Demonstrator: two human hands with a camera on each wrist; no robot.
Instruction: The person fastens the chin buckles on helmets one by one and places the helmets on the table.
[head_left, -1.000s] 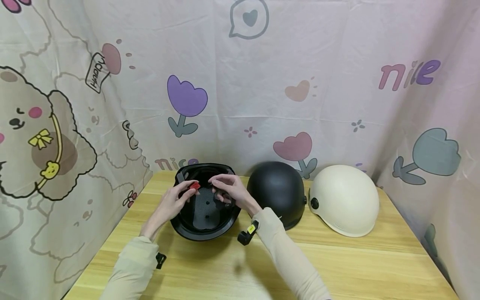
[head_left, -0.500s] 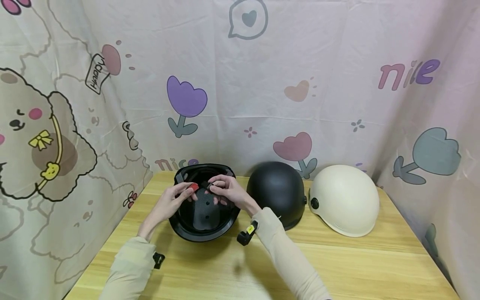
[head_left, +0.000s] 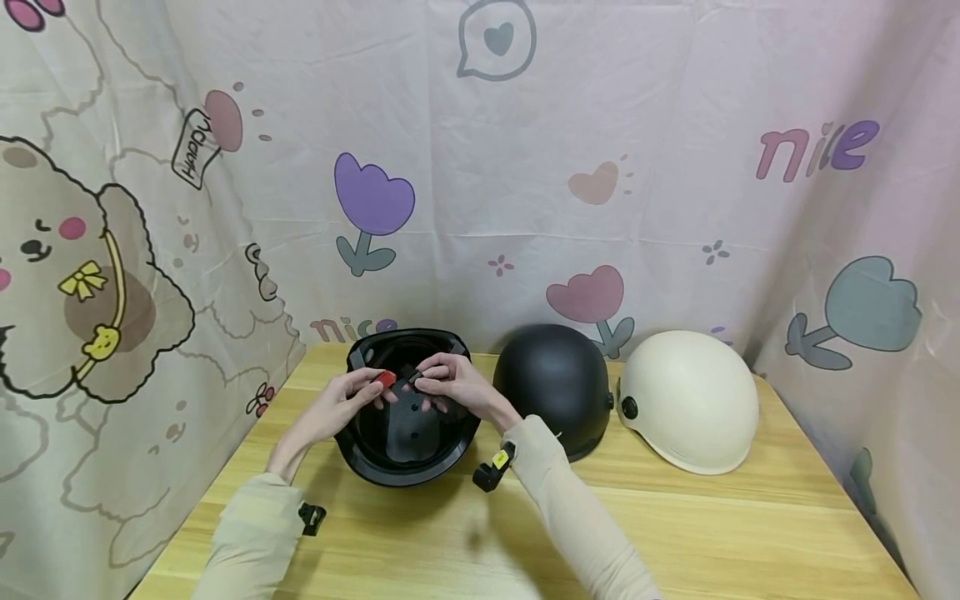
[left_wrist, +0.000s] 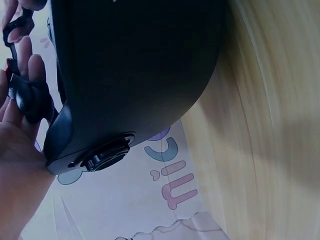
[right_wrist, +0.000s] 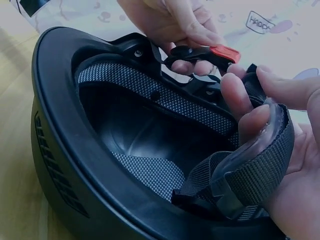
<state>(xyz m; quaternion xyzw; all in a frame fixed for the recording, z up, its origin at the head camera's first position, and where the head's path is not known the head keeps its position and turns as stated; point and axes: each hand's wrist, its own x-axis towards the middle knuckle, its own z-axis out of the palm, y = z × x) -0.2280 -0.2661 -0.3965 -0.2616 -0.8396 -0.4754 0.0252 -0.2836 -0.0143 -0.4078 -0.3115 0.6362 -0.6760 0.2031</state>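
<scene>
A black helmet (head_left: pixel 405 477) lies upside down on the table, its padded inside facing up. Over its opening, my left hand (head_left: pixel 341 404) pinches a red buckle (right_wrist: pixel 226 53) on a black chin strap between thumb and fingers. My right hand (head_left: pixel 462 388) pinches the black end piece of the other chin strap (right_wrist: pixel 265 165), which loops across its fingers in the right wrist view. The two strap ends are close together but apart. In the left wrist view, the helmet's dark outer shell (left_wrist: pixel 135 65) fills the middle and a round knob (left_wrist: pixel 107 154) sits on its side.
A second black helmet (head_left: pixel 553 387) stands dome up just right of the hands. Beyond it is a cream-white helmet (head_left: pixel 690 400), also dome up. The wooden table (head_left: pixel 420 550) ends at a printed cloth backdrop (head_left: pixel 480 200).
My right fingers have drawn up around the strap's end piece. My left hand and the red buckle have shifted slightly left, and the upturned helmet has moved a little the same way.
</scene>
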